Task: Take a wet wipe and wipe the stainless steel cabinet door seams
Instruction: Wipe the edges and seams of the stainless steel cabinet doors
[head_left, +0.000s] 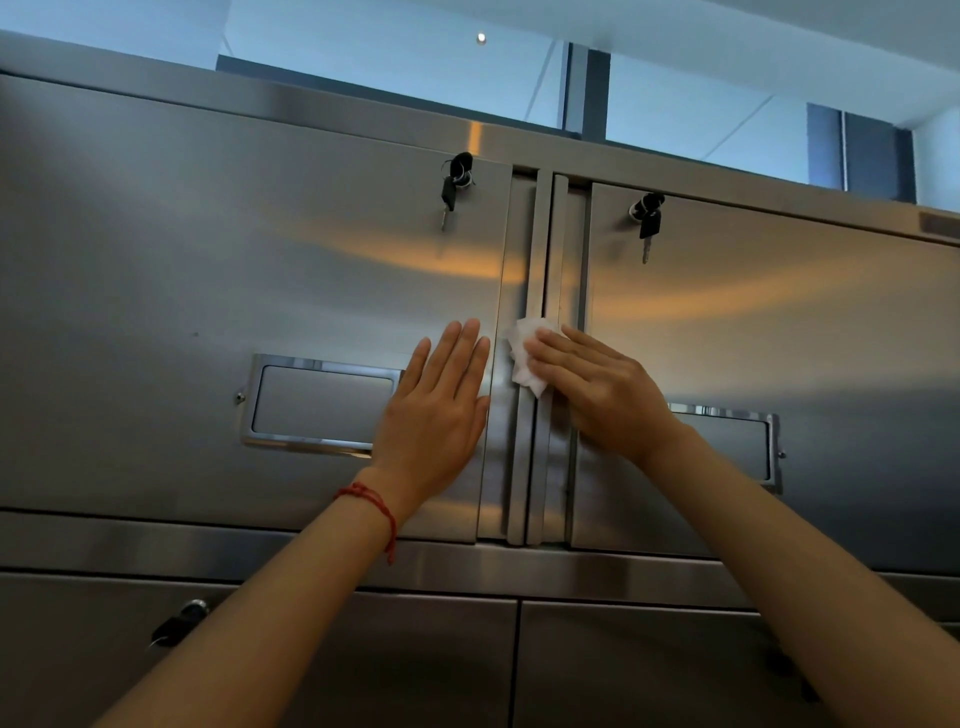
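Left hand (434, 410) flat on door, right hand (597, 387) half-hiding wet wipe (524, 353) on seam (540, 260)

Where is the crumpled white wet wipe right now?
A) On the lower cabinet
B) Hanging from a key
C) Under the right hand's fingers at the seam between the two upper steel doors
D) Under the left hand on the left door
C: the crumpled white wet wipe lies under the right hand, pressed at the seam between the two upper steel doors; the left hand lies flat and bare on the left steel door.

Cool, dim, bluish light fills the scene, brightest at the pale ceiling (363, 31) with one small round lamp (481, 37). Warm orange glare streaks across the brushed stainless steel cabinet doors (260, 260). Straight edges bow near the borders; the lower corners darken and soften.
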